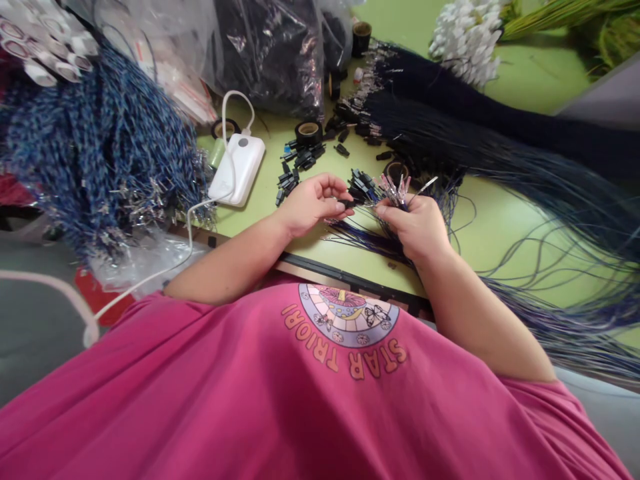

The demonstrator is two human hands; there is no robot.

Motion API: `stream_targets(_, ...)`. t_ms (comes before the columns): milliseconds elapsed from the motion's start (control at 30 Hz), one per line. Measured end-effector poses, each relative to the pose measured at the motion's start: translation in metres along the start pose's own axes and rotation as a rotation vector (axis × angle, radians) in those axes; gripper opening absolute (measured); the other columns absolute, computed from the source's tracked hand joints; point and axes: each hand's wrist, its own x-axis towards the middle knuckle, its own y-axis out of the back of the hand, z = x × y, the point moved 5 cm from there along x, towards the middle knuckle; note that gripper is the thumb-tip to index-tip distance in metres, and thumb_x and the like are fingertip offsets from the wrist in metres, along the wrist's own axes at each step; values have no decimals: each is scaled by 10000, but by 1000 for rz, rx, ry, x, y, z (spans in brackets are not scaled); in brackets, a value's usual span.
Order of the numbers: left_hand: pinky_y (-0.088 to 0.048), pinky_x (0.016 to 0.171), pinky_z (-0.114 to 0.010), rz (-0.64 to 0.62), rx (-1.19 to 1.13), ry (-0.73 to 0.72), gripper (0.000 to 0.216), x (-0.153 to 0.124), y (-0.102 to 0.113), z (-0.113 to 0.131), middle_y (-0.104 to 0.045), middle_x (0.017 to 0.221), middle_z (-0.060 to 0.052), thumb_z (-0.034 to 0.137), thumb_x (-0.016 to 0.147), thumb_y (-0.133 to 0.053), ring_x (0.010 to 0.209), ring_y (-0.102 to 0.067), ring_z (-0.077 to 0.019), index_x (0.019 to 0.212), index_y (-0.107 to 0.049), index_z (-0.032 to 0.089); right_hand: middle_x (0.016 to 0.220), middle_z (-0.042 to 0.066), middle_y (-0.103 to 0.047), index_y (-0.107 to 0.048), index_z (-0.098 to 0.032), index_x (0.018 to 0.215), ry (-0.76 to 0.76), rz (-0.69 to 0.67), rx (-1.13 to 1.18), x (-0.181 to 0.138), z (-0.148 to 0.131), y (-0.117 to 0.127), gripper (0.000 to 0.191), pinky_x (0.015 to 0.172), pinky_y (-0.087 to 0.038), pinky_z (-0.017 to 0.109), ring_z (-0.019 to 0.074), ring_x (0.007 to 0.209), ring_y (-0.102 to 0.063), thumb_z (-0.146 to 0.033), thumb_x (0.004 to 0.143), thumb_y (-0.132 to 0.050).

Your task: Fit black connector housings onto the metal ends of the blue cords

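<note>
Black plastic plug [346, 204] sits between the thumb and fingers of the left hand [313, 203], pinched just above the near edge of the table [274, 150]. Just beside it, the right hand [424, 227] is closed around a bunch of thin wires [396, 189], their bare, shiny tips fanning upward past the thumb. Between the two hands, just behind them, is a cluster of black plugs [363, 185]; loose plugs [289, 181] lie beyond the left hand, near a roll of black tape [309, 131].

Farther left, a white power bank [240, 167] rests at a tilt with a white cable [190, 230] looping from its top and running down toward the person's side. Past it, a thick heap of blue twisted wires [100, 147] spills over the table's left end. Behind stands a clear plastic bag [270, 53] with dark contents. To the right, long dark wires [500, 133] stretch across the green surface, and white connectors [467, 40] on yellow-green wires [560, 19] lie at the far side. Nearest of all is the person's pink shirt [225, 387].
</note>
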Motion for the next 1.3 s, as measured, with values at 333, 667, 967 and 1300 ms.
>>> stream_targets(333,-567,784,-309,65,222,-35,261,-5,-11,2,-707,873,-21,48,682,-725,744,-699,-120,806,-518,149,625,-31,-522,-681,-139,745,53,-124,-201,-1,-1,-14,208,616,-332,253,102,615,-425,-341,763,-635)
stream_targets(667,-481,728,-292,-10,968,-102,163,-32,12,9,-709,833,-11,188,673,-757,759,-634,-159,784,-639,207,889,133,-697,-662,-138,821,270,-194,-972,12,1,-37,230,668,-351,319,217,760,-586,-245,842,-459)
stream_targets(967,-519,725,-300,-9,801,-46,169,-26,11,8,-707,833,-3,119,706,-708,742,-681,-150,800,-585,187,877,127,-687,-656,-122,858,250,-222,-841,12,0,-31,217,659,-360,314,212,750,-574,-236,805,-479)
stream_targets(1300,-590,730,-298,-30,258,3,255,-3,-13,26,-679,796,0,-25,733,-682,678,-706,-113,788,-495,140,621,-13,-575,-721,-123,833,-5,-125,15,15,4,4,258,603,-356,274,111,583,-465,-311,656,-716)
